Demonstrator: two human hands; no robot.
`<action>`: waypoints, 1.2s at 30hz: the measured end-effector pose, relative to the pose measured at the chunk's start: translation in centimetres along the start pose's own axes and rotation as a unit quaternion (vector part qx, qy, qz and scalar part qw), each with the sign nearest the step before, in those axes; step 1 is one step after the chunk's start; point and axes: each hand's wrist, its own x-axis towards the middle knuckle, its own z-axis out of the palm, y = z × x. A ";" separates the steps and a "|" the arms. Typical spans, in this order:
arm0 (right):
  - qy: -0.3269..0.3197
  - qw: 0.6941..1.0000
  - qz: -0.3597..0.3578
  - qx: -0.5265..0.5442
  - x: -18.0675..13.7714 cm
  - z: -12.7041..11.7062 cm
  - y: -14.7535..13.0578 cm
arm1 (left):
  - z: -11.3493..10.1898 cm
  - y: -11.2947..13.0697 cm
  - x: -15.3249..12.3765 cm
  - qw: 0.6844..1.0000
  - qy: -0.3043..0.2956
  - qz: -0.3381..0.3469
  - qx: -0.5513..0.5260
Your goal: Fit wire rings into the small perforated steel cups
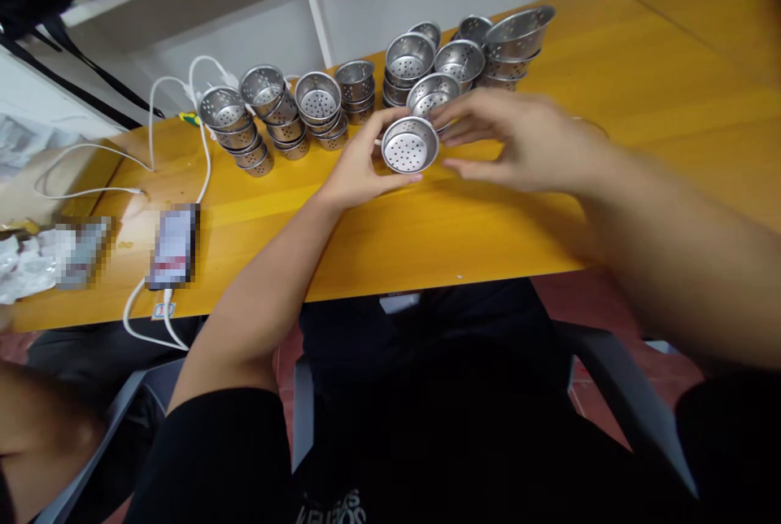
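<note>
While your left hand is gripping one perforated steel cup at frame centre, your right hand is hovering open beside it; stacked cups are lining the table behind, some unstacked.

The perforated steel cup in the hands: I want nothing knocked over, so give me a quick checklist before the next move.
1. Left hand grips the perforated cup: ok.
2. Right hand has a hold on the cup: cannot tell, blurred.
3. Cup clear of the nearest stack: not ok, it is close behind.
4. Leaning stacks at left stable: cannot tell.
5. White cable away from the hands: ok.
</note>
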 end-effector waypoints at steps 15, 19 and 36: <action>-0.164 0.762 0.540 -0.317 -2.7 -11.5 11.6 | 0.0 -3.6 0.0 1.000 0.006 -0.016 -0.011; -0.170 0.761 0.538 -0.319 -2.8 -12.1 12.6 | 0.0 -3.4 -0.1 1.000 0.012 -0.023 -0.017; -0.255 0.753 0.443 -0.416 -2.8 -11.2 15.4 | -0.2 -2.4 -0.1 1.000 -0.006 -0.020 -0.023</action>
